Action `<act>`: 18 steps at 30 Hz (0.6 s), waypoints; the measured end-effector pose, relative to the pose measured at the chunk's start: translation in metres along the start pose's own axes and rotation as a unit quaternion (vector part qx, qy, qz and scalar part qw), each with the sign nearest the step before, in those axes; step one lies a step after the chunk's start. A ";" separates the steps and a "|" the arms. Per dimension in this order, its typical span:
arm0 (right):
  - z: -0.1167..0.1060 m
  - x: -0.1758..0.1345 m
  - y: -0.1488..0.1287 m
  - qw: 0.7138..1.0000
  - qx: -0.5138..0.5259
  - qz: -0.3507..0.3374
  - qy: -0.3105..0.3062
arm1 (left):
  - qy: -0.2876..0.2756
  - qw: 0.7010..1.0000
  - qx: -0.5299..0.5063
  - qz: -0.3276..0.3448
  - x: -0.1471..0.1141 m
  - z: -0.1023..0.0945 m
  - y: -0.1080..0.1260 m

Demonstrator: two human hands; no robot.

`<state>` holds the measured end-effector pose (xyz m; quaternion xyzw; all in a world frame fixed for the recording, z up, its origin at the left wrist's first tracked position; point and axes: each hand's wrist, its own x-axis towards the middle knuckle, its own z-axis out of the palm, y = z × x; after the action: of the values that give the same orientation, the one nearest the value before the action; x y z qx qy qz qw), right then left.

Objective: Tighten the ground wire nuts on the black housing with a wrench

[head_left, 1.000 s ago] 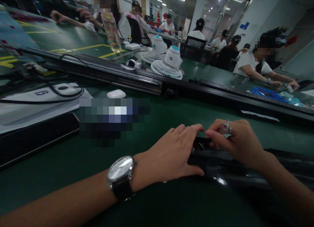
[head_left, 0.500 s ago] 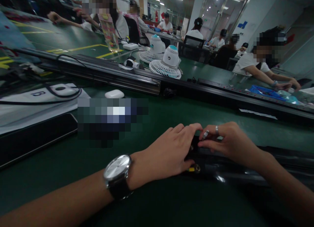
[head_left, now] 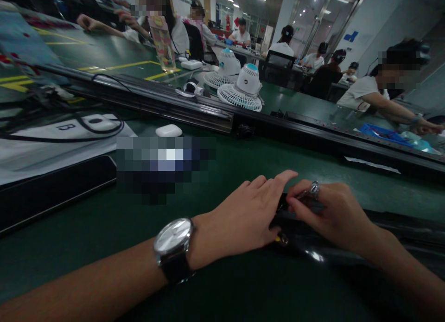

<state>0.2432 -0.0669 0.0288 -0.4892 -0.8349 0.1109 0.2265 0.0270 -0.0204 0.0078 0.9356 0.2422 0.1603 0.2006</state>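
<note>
A long, glossy black strip [head_left: 314,251] lies on the green table in front of me, running off to the right. My left hand [head_left: 239,215] is closed over its left end, thumb on the near side and index finger stretched out above. By that thumb, a small yellow bit and a round metal ring [head_left: 284,239] show on the strip. My right hand [head_left: 330,204], with rings on it, pinches at the strip's top near my left fingers. What sits between its fingertips is too small and shaded to make out.
A dark phone-like slab [head_left: 59,190] and white papers [head_left: 66,146] lie left, near a white earbud case [head_left: 168,130]. A black rail [head_left: 313,136] crosses the table. Beyond it stand white fans [head_left: 241,90] and a bottle [head_left: 162,44]. Several people sit at other tables.
My left index finger has straightened and come away from my right fingertips. My right fingers have drawn closer together at the strip. The whole view has shifted slightly.
</note>
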 end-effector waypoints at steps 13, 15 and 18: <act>0.006 0.000 0.003 0.999 -0.013 -0.039 -0.022 | 0.013 1.000 0.020 0.002 0.003 0.010 -0.001; 0.005 0.000 0.004 0.998 -0.012 -0.054 -0.031 | 0.010 1.000 0.026 -0.002 0.003 0.008 0.001; -0.003 0.000 0.007 0.995 0.017 -0.088 -0.053 | -0.004 1.000 0.025 0.009 0.003 0.002 0.002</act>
<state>0.2502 -0.0634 0.0282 -0.4035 -0.8834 0.1306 0.1993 0.0312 -0.0205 0.0075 0.9432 0.2370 0.1518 0.1767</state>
